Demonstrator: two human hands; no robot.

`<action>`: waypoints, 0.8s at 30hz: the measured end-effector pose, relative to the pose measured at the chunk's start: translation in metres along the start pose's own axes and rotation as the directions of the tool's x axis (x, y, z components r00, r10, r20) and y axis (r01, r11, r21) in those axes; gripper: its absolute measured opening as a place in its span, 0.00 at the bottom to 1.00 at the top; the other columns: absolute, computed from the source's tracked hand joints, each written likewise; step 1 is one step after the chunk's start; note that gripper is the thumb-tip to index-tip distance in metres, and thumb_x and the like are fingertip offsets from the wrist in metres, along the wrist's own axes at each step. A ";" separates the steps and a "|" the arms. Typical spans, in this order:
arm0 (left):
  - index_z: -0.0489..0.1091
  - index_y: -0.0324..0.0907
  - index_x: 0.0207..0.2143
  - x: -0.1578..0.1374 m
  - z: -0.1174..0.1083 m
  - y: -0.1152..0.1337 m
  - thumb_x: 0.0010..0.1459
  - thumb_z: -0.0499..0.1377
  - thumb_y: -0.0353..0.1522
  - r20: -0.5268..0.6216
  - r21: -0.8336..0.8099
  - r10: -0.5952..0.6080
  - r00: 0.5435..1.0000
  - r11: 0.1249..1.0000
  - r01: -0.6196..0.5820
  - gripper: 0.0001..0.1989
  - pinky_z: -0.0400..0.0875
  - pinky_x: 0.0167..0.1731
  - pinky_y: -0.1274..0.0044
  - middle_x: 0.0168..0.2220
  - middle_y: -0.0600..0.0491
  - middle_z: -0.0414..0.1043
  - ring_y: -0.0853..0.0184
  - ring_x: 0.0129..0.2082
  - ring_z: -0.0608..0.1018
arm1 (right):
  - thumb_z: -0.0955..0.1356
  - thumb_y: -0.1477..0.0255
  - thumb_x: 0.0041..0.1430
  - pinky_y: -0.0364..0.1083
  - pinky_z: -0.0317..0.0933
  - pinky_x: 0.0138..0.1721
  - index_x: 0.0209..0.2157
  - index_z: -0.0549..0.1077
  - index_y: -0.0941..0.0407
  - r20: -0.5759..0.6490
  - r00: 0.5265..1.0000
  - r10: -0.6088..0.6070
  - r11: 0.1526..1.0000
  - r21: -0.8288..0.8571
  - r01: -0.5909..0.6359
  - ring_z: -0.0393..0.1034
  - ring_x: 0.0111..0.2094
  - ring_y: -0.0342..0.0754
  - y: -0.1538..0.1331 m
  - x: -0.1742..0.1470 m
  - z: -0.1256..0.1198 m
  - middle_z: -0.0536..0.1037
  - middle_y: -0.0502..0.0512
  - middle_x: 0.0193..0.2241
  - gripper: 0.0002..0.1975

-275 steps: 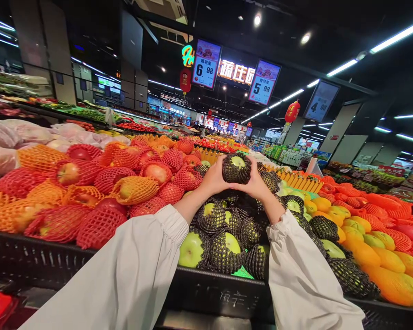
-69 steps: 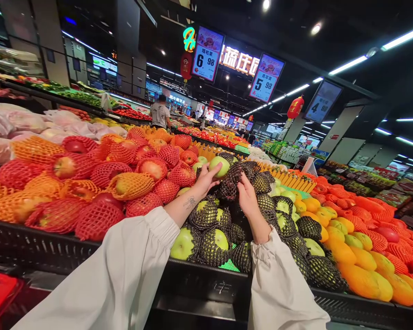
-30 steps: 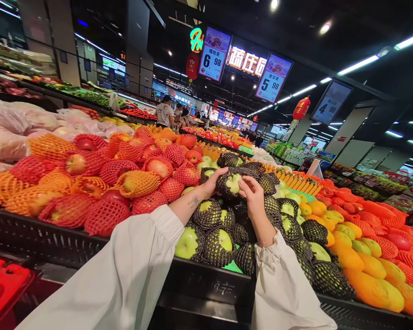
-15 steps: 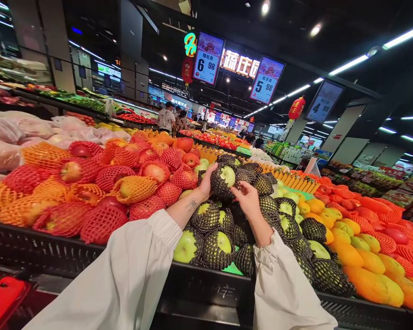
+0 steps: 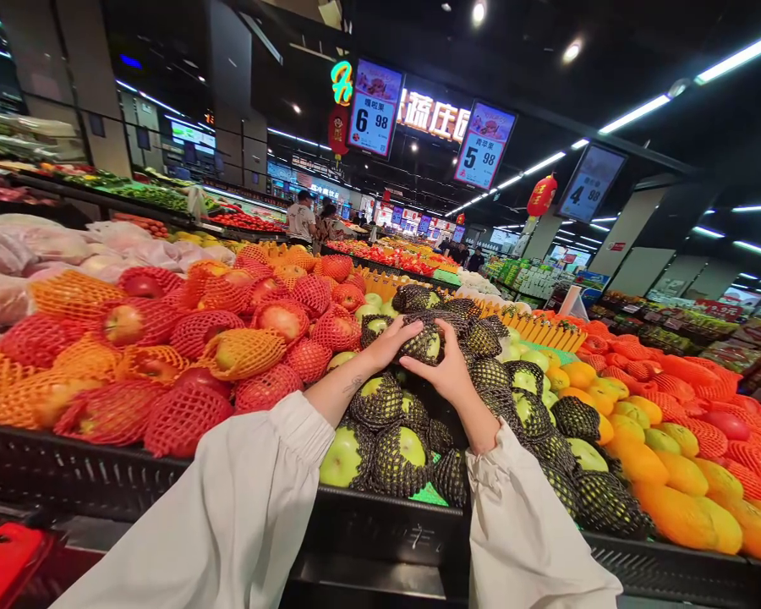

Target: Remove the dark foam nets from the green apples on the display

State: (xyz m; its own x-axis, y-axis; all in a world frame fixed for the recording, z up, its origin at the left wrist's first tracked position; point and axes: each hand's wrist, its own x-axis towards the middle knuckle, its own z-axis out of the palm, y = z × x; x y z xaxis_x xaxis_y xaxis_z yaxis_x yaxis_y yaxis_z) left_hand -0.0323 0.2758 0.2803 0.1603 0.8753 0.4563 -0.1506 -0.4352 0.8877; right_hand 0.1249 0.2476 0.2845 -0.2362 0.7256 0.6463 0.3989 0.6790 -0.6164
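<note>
Between both my hands is a green apple [image 5: 427, 345] in a black foam net, held just above the pile. My left hand [image 5: 388, 343] wraps its left side, fingers over the top. My right hand [image 5: 447, 365] grips it from the right, thumb across the near side and fingers behind. Below and around lie several more netted green apples [image 5: 401, 461]. A narrow dark gap separates the apples under my right wrist.
Red apples in red and orange nets [image 5: 194, 419] fill the left bin. Yellow-orange mangoes [image 5: 685, 478] lie to the right, beside red-netted fruit [image 5: 745, 457]. A black bin edge [image 5: 380, 518] runs in front. Price signs [image 5: 484, 145] hang overhead; people [image 5: 300, 218] stand farther back.
My right hand has gone from pinching at the net's edge to grasping the apple's right side. My left fingers now lie over its top, and the apple has turned, showing more net.
</note>
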 end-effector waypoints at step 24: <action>0.66 0.42 0.54 0.012 -0.037 0.005 0.59 0.58 0.37 -0.332 0.492 0.250 0.909 0.869 -0.059 0.21 0.66 0.53 0.66 0.52 0.43 0.70 0.58 0.48 0.74 | 0.76 0.59 0.43 0.57 0.55 0.64 0.59 0.55 0.59 -0.521 0.840 0.152 0.985 0.153 -0.084 0.65 0.57 0.57 0.003 0.005 -0.006 0.65 0.69 0.57 0.46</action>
State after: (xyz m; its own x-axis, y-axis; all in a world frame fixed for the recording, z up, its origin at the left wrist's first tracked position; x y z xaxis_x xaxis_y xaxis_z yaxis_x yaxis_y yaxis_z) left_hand -0.0668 0.2918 0.2883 -0.2162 0.7572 0.6164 0.3392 -0.5338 0.7746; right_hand 0.1305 0.2526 0.2882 0.3240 0.6544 0.6832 0.2772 0.6248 -0.7299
